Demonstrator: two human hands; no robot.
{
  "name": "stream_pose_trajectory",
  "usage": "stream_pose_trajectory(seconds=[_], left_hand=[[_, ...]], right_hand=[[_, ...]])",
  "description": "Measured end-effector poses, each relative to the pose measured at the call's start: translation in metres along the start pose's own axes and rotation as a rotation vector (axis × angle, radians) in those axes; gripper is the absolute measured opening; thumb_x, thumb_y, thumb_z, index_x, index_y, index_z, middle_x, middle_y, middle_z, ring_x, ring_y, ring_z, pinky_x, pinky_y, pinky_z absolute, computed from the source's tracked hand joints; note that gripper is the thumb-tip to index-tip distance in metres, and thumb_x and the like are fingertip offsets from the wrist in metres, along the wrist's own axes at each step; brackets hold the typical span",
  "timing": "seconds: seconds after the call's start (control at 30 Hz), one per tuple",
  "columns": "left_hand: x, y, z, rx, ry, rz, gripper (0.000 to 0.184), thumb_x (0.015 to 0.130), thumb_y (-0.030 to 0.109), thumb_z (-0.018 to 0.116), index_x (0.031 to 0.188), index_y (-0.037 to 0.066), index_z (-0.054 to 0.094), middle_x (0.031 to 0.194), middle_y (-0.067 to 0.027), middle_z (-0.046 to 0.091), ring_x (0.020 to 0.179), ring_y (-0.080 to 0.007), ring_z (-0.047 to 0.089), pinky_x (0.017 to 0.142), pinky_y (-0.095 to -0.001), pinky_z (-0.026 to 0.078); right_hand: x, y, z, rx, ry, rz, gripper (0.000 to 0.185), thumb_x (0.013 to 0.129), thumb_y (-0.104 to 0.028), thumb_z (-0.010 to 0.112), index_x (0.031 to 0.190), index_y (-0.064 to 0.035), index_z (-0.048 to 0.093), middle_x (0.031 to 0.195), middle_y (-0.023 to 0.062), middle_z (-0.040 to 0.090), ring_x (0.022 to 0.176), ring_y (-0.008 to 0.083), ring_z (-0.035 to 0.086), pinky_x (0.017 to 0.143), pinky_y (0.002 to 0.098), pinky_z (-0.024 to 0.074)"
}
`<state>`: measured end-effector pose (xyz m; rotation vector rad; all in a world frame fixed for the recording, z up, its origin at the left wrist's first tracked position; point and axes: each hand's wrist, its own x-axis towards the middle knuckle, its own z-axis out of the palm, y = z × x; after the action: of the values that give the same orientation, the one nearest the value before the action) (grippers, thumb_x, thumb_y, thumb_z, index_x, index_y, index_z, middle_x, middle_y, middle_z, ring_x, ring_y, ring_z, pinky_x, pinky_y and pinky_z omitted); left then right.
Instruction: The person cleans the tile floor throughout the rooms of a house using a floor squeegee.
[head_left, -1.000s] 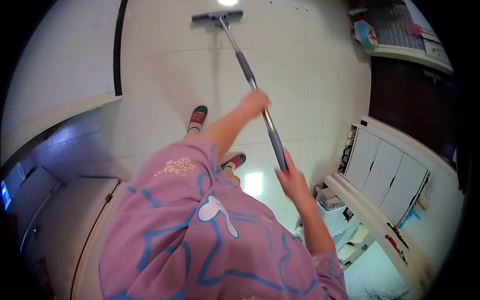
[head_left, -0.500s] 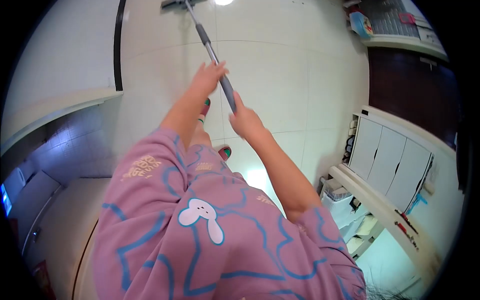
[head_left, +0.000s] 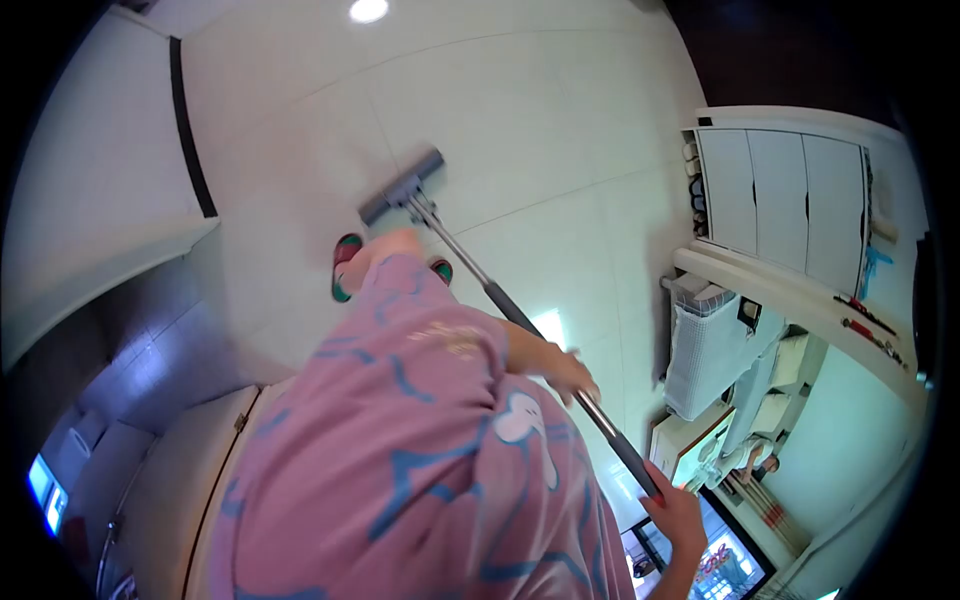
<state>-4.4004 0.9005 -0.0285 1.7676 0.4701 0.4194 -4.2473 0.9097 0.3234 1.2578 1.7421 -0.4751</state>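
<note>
A mop [head_left: 508, 303] with a grey and silver pole slants across the view, its flat grey head [head_left: 401, 187] lying on the pale tiled floor just ahead of my slippered feet. My left hand [head_left: 570, 374] is wrapped round the silver middle of the pole, in front of my pink shirt. Lower right, my right hand [head_left: 675, 513] grips the dark upper end of the pole.
White cabinets [head_left: 780, 200] stand at the right, with shoes on a narrow rack beside them. Below them are a light basket [head_left: 695, 360] and a lit screen [head_left: 725, 560]. A white door or panel [head_left: 100, 150] is at the left.
The mop head has come back from the far floor to near my feet. Both hands have moved down and right with the pole, and the view has turned.
</note>
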Motion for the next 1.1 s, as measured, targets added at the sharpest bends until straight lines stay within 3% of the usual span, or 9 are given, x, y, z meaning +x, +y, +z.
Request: stream_pose_trajectory(seconds=[0.07, 0.2, 0.3, 0.37, 0.57, 0.73, 0.8, 0.93, 1.1], left_hand=[[0.036, 0.031, 0.015, -0.088, 0.011, 0.173, 0.052, 0.079, 0.026, 0.068, 0.127, 0.024, 0.048, 0.105, -0.0076, 0.062, 0.110, -0.0278, 0.056, 0.091, -0.0577, 0.036], [0.043, 0.047, 0.023, -0.064, -0.048, 0.092, 0.032, 0.079, 0.021, 0.065, 0.109, 0.017, 0.056, 0.094, -0.0089, 0.064, 0.099, -0.0303, 0.061, 0.082, -0.0496, 0.045], [0.006, 0.025, 0.015, 0.001, 0.020, 0.025, 0.018, 0.078, 0.017, 0.062, 0.095, 0.013, 0.059, 0.090, -0.0097, 0.064, 0.092, -0.0318, 0.062, 0.074, -0.0448, 0.048], [-0.031, -0.001, 0.004, 0.061, 0.109, -0.045, 0.016, 0.078, 0.016, 0.061, 0.094, 0.015, 0.062, 0.089, -0.0085, 0.064, 0.091, -0.0318, 0.062, 0.076, -0.0465, 0.048], [-0.231, -0.089, -0.077, 0.261, 0.806, -0.393, 0.016, 0.080, 0.016, 0.055, 0.090, 0.023, 0.066, 0.087, -0.0026, 0.065, 0.090, -0.0247, 0.061, 0.082, -0.0412, 0.042], [-0.462, -0.149, -0.128, 0.486, 1.373, -0.609, 0.007, 0.067, 0.005, 0.062, 0.068, 0.012, 0.062, 0.075, -0.0092, 0.061, 0.086, -0.0302, 0.060, 0.080, -0.0429, 0.046], [-0.554, -0.142, -0.148, 0.461, 1.196, -1.023, 0.008, 0.071, 0.008, 0.063, 0.079, 0.009, 0.064, 0.093, -0.0121, 0.062, 0.100, -0.0314, 0.058, 0.087, -0.0450, 0.045], [-0.663, -0.115, -0.143, 0.546, 1.200, -1.363, 0.039, 0.082, 0.017, 0.063, 0.120, 0.013, 0.055, 0.137, -0.0115, 0.047, 0.132, -0.0286, 0.040, 0.106, -0.0433, 0.035], [-0.700, -0.100, -0.082, 0.553, 1.285, -1.450, 0.033, 0.089, 0.012, 0.051, 0.122, 0.014, 0.053, 0.143, -0.0038, 0.043, 0.134, -0.0235, 0.038, 0.109, -0.0461, 0.030]], right_hand=[[-0.043, 0.012, -0.009, -0.014, 0.060, 0.068, 0.063, 0.073, -0.021, 0.074, 0.133, -0.0267, 0.052, 0.067, 0.0124, 0.061, 0.060, 0.0269, 0.062, 0.061, 0.0358, 0.0494], [-0.058, 0.009, 0.006, 0.325, 0.070, 0.240, 0.060, 0.071, -0.015, 0.075, 0.128, -0.0161, 0.057, 0.057, 0.0048, 0.050, 0.052, 0.0128, 0.046, 0.055, 0.0289, 0.0448], [-0.030, 0.017, 0.037, 0.236, 0.152, -0.049, 0.058, 0.074, -0.012, 0.073, 0.130, -0.0147, 0.056, 0.078, 0.0113, 0.062, 0.067, 0.0169, 0.059, 0.064, 0.0301, 0.0478], [-0.002, -0.013, 0.032, 0.159, 0.088, -0.027, 0.060, 0.075, -0.011, 0.073, 0.132, -0.0146, 0.053, 0.091, 0.0145, 0.064, 0.079, 0.0206, 0.063, 0.071, 0.0303, 0.0491], [0.119, -0.190, -0.032, -0.029, 0.280, -0.473, 0.060, 0.081, -0.015, 0.068, 0.136, -0.0230, 0.048, 0.072, 0.0135, 0.056, 0.066, 0.0296, 0.059, 0.064, 0.0405, 0.0479], [0.185, -0.422, -0.066, 0.078, 0.241, -0.625, 0.060, 0.082, -0.014, 0.064, 0.138, -0.0238, 0.045, 0.078, 0.0176, 0.061, 0.072, 0.0344, 0.061, 0.068, 0.0419, 0.0486], [0.196, -0.523, -0.067, 0.085, 0.175, -0.687, 0.061, 0.086, -0.017, 0.058, 0.142, -0.0235, 0.035, 0.081, 0.0215, 0.063, 0.077, 0.0395, 0.062, 0.069, 0.0452, 0.0483], [0.243, -0.679, -0.041, -0.003, 0.287, -0.922, 0.060, 0.086, -0.015, 0.053, 0.142, -0.0124, 0.031, 0.084, 0.0254, 0.064, 0.079, 0.0429, 0.062, 0.069, 0.0508, 0.0479], [0.217, -0.733, 0.013, -0.044, 0.232, -0.905, 0.064, 0.083, -0.009, 0.047, 0.144, -0.0090, 0.028, 0.085, 0.0277, 0.063, 0.079, 0.0438, 0.061, 0.072, 0.0507, 0.0483]])
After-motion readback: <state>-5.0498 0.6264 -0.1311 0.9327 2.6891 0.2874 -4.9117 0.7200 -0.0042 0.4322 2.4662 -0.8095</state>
